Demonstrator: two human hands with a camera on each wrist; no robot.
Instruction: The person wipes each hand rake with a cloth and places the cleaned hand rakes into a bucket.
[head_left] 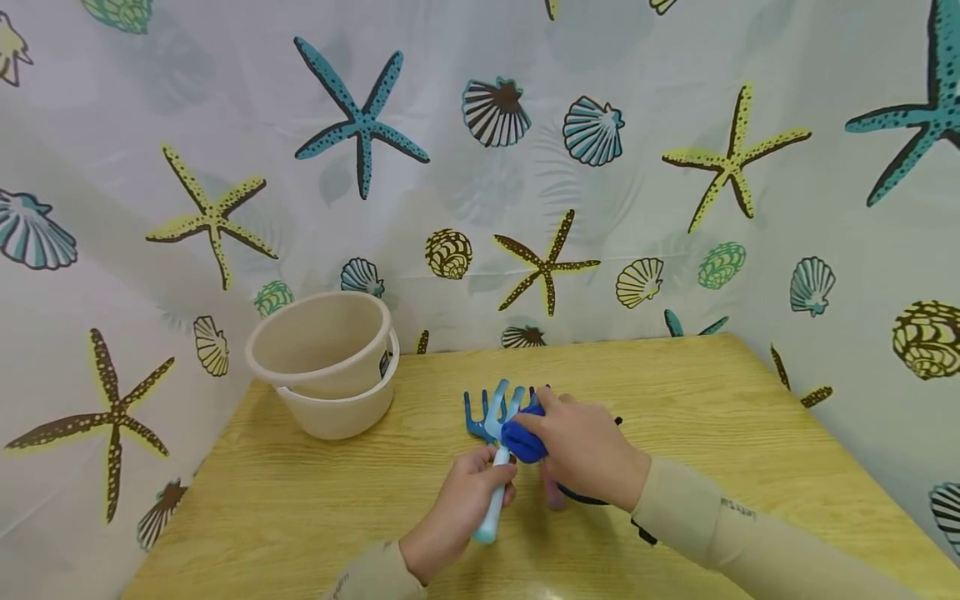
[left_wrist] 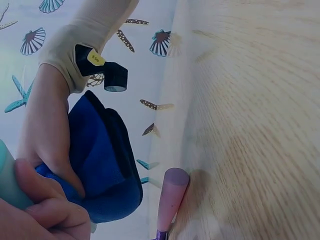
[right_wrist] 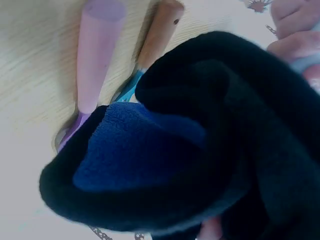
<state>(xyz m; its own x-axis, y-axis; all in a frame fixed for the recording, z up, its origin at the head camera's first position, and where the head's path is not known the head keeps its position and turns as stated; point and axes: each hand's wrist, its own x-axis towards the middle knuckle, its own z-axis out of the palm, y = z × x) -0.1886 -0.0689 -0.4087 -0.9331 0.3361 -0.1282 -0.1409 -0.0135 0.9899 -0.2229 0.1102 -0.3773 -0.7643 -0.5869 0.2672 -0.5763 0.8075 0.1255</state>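
Observation:
My left hand (head_left: 459,500) grips a light blue hand rake (head_left: 491,510) by its handle, tines pointing away from me. A folded blue cloth (head_left: 523,442) is held by my right hand (head_left: 588,442) against the rake's head. In the right wrist view the cloth (right_wrist: 140,150) fills the middle and hides most of the right hand. Behind the held rake a darker blue hand rake (head_left: 475,427) lies on the table. Beside it is a purple tool with a pink handle (head_left: 553,495), its head mostly hidden by the cloth and right hand.
Two cream buckets (head_left: 322,342), one nested in the other, stand at the table's back left. A brown handle (right_wrist: 161,35) lies next to the pink one. The wooden table (head_left: 315,508) meets a shell-and-starfish curtain (head_left: 450,192) at the back.

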